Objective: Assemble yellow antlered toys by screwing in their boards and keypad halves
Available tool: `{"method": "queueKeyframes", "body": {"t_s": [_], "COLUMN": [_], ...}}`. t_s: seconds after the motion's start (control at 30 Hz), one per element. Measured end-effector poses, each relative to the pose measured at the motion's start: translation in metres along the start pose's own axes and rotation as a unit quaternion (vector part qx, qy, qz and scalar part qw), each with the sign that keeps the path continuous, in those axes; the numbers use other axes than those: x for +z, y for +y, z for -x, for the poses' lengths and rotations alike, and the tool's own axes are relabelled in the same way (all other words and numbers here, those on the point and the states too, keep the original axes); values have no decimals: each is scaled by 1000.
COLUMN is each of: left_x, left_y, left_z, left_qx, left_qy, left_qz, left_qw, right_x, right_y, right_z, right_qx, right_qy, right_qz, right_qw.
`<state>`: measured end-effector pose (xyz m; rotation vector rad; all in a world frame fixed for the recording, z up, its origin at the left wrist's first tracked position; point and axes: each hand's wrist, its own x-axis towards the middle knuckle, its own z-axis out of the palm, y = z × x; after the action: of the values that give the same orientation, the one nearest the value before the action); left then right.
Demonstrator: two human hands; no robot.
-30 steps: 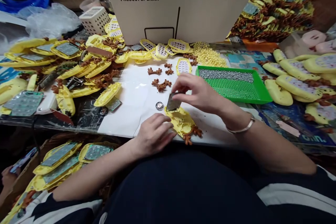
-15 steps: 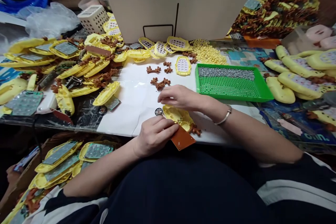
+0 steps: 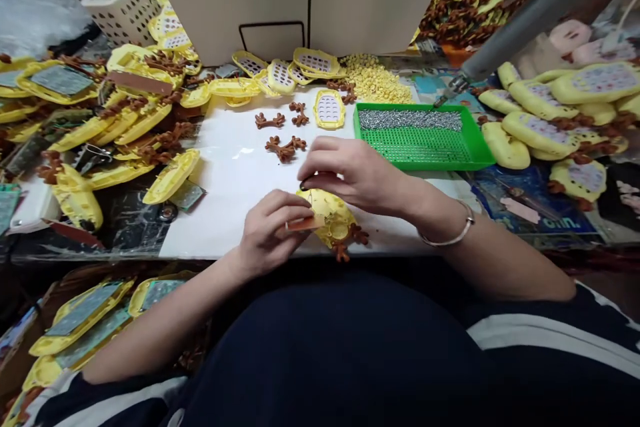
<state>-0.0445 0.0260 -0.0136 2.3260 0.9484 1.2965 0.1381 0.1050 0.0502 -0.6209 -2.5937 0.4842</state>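
My left hand (image 3: 273, 230) is closed on the edge of an orange-brown circuit board (image 3: 304, 223), which is tilted almost edge-on. Thin wires seem to run up from the board. Fingers of my right hand (image 3: 353, 170) pinch a small round speaker (image 3: 306, 184), mostly covered by them; only a dark edge shows. Under both hands lies a yellow plastic shell (image 3: 336, 219), hollow side up, with brown antler-shaped pieces (image 3: 358, 234) at its near end. Farther back on the white sheet rest several loose brown antler pieces (image 3: 286, 148) and a shell with a dotted face (image 3: 330, 109).
A green tray (image 3: 425, 155) of small metal screws stands right of my hands, below a hanging screwdriver (image 3: 480, 60). Yellow shells (image 3: 173, 177) pile up at left, assembled yellow units (image 3: 540, 133) at right. A cardboard box (image 3: 280, 0) stands behind.
My right hand has taken hold of the round speaker that lay on the sheet. My left hand has lifted and tilted the board off the shell's near end. The screwdriver has come into view.
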Motion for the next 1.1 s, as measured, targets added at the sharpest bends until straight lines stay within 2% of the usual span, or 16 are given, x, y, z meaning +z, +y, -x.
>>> {"method": "queueKeyframes", "body": {"t_s": [0.1,0.17,0.23,0.33,0.4,0.5,0.63,0.8,0.97,1.1], "left_x": [4,9,15,21,21,17,11,12,18,19], "left_y": [-7,-10,-12,-15,-17,-21,-27,-19,-4,2], "left_z": [-13,-21,-28,-36,-40,-42,-38,-20,-10,-10], "left_qx": [3,1,-13,-60,-81,-57,-14,-18,-118,-176], "left_qy": [-37,-53,-53,-68,-98,-157,-189,-137,-61,-34], "left_qz": [57,72,71,94,114,100,53,-6,27,58], "left_qw": [998,996,996,991,985,981,980,990,991,982], "right_x": [-2,2,10,21,25,29,32,39,41,43], "right_y": [0,3,8,15,16,13,6,7,13,13], "right_z": [41,66,86,108,117,125,125,116,110,108], "right_qx": [8,6,-6,-21,-36,-41,41,135,179,159], "right_qy": [126,165,177,179,160,117,82,62,97,66], "right_qz": [38,97,176,273,292,275,208,172,59,136], "right_qw": [991,981,968,945,942,953,974,974,977,976]}}
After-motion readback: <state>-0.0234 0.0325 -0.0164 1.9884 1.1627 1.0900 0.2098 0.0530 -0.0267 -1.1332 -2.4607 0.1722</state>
